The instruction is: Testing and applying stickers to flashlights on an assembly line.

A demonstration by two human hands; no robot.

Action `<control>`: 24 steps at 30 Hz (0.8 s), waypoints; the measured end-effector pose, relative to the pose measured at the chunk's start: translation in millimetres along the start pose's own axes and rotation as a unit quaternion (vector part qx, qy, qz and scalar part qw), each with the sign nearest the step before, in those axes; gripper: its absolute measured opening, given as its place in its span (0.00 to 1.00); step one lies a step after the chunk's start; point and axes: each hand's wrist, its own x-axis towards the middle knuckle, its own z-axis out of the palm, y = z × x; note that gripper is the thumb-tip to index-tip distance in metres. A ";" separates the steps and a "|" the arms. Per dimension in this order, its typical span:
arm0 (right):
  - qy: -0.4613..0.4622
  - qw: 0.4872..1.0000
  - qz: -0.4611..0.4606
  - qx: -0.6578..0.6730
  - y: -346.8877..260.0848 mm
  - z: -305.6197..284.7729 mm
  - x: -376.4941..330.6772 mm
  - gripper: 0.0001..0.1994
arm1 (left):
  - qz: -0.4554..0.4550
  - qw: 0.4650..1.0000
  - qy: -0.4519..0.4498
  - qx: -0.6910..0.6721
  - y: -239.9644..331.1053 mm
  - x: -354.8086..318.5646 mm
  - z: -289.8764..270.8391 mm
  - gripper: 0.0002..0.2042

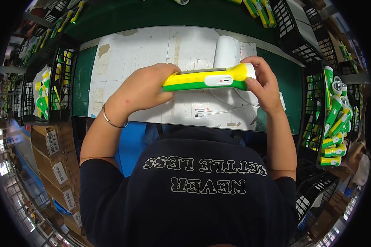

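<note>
Running left-to-right, the long yellow-and-green plastic flashlight [198, 80] was gripped at both ends: left hand [146, 86] curled at its tail [169, 84], right hand [268, 85] around its white head [250, 71].

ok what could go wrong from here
The flashlight might drop if the left hand or right hand loosens, as it appears held up at its two ends. The loose cable plugs on the worktop could get knocked about. The right forearm might bump the nearby black crate full of flashlights.
</note>
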 end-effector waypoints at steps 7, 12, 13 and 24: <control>-0.059 0.994 0.059 0.063 16.6 34.5 10.6 0.22 | -0.041 0.988 -0.094 -0.119 12.7 4.2 10.6 0.23; 0.011 0.959 0.038 -0.280 57.8 52.8 8.8 0.19 | -0.078 0.953 0.010 -0.293 -14.9 3.2 57.5 0.30; 0.008 0.914 0.023 -0.404 63.4 61.7 3.9 0.17 | -0.088 0.932 0.033 -0.350 -16.4 2.6 63.2 0.31; 0.037 0.992 0.110 -0.040 55.4 39.7 7.6 0.10 | -0.124 0.936 0.067 -0.323 -8.5 23.1 90.0 0.31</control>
